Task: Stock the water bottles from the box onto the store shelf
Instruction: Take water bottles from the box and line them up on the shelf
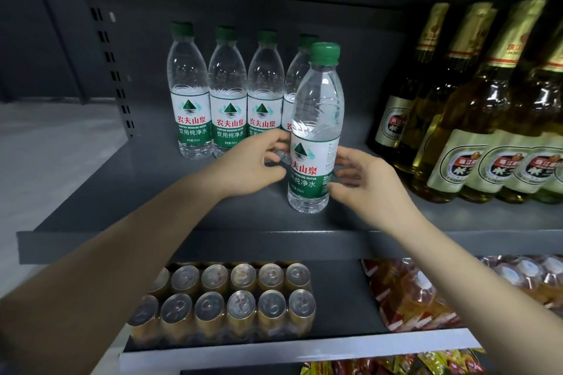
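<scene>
One water bottle (315, 128), clear with a green cap and a green-white label, stands upright near the front of the grey shelf (189, 243). My left hand (253, 166) is at its left side, fingers loosely curled, fingertips just touching the label. My right hand (362, 183) is at its right side, fingers spread and at the label's edge, not wrapped around it. Behind it, a row of several matching water bottles (227, 94) stands at the back of the shelf. The box is out of view.
Tall amber glass bottles (475, 131) with gold foil necks crowd the right of the same shelf. On the shelf below sit a shrink-wrapped pack of cans (231, 301) and wrapped snack packs (426, 292). A perforated upright (111, 58) bounds the shelf at left.
</scene>
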Demonstrator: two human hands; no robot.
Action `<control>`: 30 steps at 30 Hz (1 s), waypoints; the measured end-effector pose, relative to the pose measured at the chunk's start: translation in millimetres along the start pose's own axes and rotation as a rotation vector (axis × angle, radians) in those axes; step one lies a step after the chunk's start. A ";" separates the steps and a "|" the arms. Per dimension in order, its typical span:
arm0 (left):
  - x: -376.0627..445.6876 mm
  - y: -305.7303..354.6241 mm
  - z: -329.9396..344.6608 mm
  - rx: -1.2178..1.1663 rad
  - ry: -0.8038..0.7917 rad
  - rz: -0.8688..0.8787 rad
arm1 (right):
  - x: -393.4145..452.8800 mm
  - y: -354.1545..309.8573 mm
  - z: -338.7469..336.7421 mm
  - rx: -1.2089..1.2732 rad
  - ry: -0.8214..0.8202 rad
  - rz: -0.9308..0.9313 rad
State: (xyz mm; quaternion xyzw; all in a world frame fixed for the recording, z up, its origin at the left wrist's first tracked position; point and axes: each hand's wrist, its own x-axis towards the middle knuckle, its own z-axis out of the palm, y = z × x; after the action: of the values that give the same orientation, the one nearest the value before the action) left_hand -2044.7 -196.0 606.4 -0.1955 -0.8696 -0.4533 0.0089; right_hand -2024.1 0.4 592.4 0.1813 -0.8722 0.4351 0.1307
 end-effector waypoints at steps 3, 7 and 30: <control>-3.4 1.3 0.6 -0.029 -0.007 0.008 | 3.3 -1.8 -2.9 0.012 -0.054 -0.029; -9.6 1.5 -0.7 -0.014 0.013 0.008 | 10.7 0.2 -5.1 0.050 -0.126 -0.036; -34.8 -17.3 -18.6 0.805 -0.023 -0.097 | 16.1 11.4 28.1 0.054 0.033 0.095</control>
State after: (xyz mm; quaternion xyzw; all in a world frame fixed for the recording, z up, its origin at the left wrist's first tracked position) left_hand -2021.6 -231.1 597.0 -0.1402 -0.9859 -0.0744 0.0534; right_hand -2045.5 -19.2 574.1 0.1362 -0.8654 0.4673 0.1192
